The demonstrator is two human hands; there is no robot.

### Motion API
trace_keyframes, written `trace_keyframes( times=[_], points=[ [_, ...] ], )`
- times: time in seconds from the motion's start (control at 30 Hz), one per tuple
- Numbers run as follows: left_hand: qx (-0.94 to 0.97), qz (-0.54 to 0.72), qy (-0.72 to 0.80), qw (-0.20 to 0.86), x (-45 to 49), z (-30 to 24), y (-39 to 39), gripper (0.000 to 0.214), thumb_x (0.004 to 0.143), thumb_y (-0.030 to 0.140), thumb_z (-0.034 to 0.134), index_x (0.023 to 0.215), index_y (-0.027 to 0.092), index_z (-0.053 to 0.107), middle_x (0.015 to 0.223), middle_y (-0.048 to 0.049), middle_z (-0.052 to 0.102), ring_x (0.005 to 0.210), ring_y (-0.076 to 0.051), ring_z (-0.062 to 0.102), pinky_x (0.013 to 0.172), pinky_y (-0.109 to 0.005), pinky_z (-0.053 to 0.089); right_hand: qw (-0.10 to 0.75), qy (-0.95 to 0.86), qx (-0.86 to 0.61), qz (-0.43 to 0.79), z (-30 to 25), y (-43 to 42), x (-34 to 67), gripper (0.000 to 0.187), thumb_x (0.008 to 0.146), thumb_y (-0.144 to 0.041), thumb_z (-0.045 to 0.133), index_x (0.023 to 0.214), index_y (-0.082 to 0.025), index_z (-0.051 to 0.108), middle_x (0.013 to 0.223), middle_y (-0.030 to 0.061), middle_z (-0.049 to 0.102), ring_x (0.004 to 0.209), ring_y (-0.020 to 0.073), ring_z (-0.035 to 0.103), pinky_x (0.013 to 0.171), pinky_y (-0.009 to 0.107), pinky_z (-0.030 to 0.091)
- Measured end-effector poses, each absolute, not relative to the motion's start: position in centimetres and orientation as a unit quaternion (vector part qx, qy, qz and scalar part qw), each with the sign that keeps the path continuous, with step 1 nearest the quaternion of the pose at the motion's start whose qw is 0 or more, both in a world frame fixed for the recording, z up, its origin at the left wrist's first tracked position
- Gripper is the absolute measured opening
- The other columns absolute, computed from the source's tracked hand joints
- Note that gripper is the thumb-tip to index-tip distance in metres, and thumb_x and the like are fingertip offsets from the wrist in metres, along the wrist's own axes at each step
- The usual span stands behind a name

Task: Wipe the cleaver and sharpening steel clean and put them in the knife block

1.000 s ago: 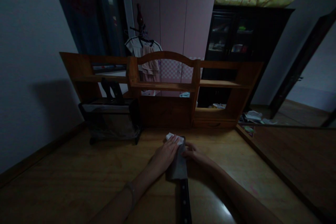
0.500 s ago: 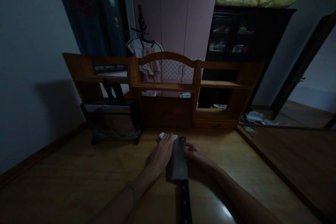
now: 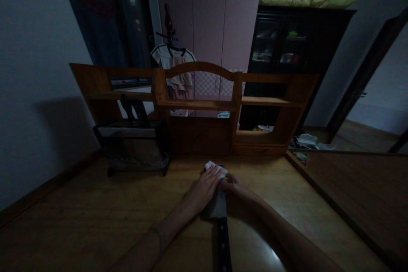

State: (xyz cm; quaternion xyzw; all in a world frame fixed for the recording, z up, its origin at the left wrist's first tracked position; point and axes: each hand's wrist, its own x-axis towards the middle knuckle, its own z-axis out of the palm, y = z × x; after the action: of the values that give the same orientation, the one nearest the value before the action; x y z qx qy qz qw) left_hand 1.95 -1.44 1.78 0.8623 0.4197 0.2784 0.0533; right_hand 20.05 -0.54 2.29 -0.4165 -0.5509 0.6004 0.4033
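Note:
A cleaver (image 3: 217, 207) lies on the wooden tabletop, its black riveted handle pointing toward me and its wide blade pointing away. My left hand (image 3: 204, 187) presses a folded white cloth or tissue (image 3: 223, 173) onto the far end of the blade, fingers laid over it. The material's exact kind is too dim to tell. At the blade's right edge, my right hand (image 3: 235, 187) grips the cleaver between thumb and fingers. Cloth and left fingers cover much of the blade's far part.
A dark-framed knife block (image 3: 132, 148) with black handles sticking out stands at the back left of the tabletop (image 3: 134, 212). Behind it runs a wooden shelf unit (image 3: 200, 104) with a small drawer. A wall (image 3: 28, 136) borders the left side.
My left hand has slid the white cloth rightward, from the blade's left side onto its far end. My right hand keeps its hold on the cleaver. The view has shifted slightly.

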Motion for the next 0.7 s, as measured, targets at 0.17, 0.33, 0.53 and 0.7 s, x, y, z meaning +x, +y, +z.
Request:
trace_keyframes(
  times=[0.17, 0.33, 0.53, 0.7],
  points=[
    [0.839, 0.266, 0.475, 0.020, 1.3, 1.0, -0.7, 0.046, 0.103, 0.029, 0.025, 0.143, 0.018, 0.045, 0.150, -0.0061, 0.041, 0.143, -0.018, 0.030, 0.119, -0.041, 0.030, 0.391, -0.549, -0.407, 0.616, 1.4, 0.1, 20.2, 0.052, 0.059, -0.021, 0.070, 0.110, -0.017, 0.065, 0.092, 0.0040, 0.068, 0.080, 0.0205, 0.063, 0.065, 0.028, 0.050],
    [0.822, 0.235, 0.519, -0.010, 0.8, 1.0, -0.7, 0.045, 0.101, 0.020, 0.026, 0.138, 0.012, 0.050, 0.146, -0.0107, 0.047, 0.140, -0.022, 0.036, 0.117, -0.044, 0.032, 0.395, -0.556, -0.406, 0.608, 1.3, 0.2, 20.2, 0.052, 0.060, -0.020, 0.071, 0.112, -0.018, 0.066, 0.094, 0.0060, 0.069, 0.082, 0.0225, 0.064, 0.067, 0.029, 0.050],
    [0.813, 0.260, 0.520, -0.029, 0.3, 0.6, -0.6, 0.045, 0.099, 0.017, 0.026, 0.137, 0.013, 0.050, 0.143, -0.0106, 0.050, 0.138, -0.021, 0.039, 0.118, -0.045, 0.031, 0.390, -0.561, -0.376, 0.626, 1.1, 0.2, 20.3, 0.053, 0.063, -0.020, 0.070, 0.116, -0.017, 0.064, 0.094, 0.0055, 0.070, 0.083, 0.0220, 0.065, 0.068, 0.029, 0.050],
    [0.784, 0.339, 0.520, 0.019, 1.2, 2.0, -0.9, 0.045, 0.103, 0.026, 0.024, 0.140, 0.016, 0.047, 0.148, -0.0059, 0.045, 0.144, -0.017, 0.028, 0.119, -0.040, 0.030, 0.391, -0.554, -0.402, 0.616, 0.9, 0.3, 20.3, 0.051, 0.061, -0.020, 0.070, 0.113, -0.018, 0.065, 0.091, 0.0040, 0.070, 0.080, 0.0207, 0.065, 0.067, 0.028, 0.051]
  ],
)
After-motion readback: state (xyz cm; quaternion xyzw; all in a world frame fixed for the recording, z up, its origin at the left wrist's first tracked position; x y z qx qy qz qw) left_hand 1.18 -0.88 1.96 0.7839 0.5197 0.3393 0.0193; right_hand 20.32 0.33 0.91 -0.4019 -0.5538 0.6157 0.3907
